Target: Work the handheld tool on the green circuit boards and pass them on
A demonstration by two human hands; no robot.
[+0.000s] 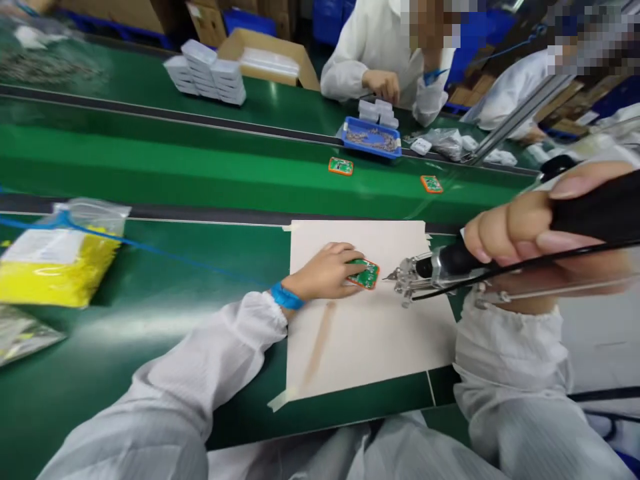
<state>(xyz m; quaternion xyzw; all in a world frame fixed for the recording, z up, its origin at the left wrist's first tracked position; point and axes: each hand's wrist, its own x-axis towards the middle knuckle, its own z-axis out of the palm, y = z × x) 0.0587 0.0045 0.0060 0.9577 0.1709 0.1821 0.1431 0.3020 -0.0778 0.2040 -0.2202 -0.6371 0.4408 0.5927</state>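
My left hand (330, 272), with a blue band at the wrist, grips a small green circuit board in an orange frame (369, 275) over the white paper sheet (345, 347). Its fingers lie across the board's left part and hide it. My right hand (525, 223) is wrapped round a black electric screwdriver (455, 259) with a clear fitting at its front. The thin tip points left, a little to the right of the board and apart from it. A black cable runs along below the tool.
Two similar orange-framed boards (341, 166) lie on the green conveyor belt (225, 170). Beyond it are a blue tray of small parts (373, 139), stacked white boxes (207, 73) and a co-worker (385, 60). A bag of yellow pieces (60, 260) lies left, near a blue cord (145, 248).
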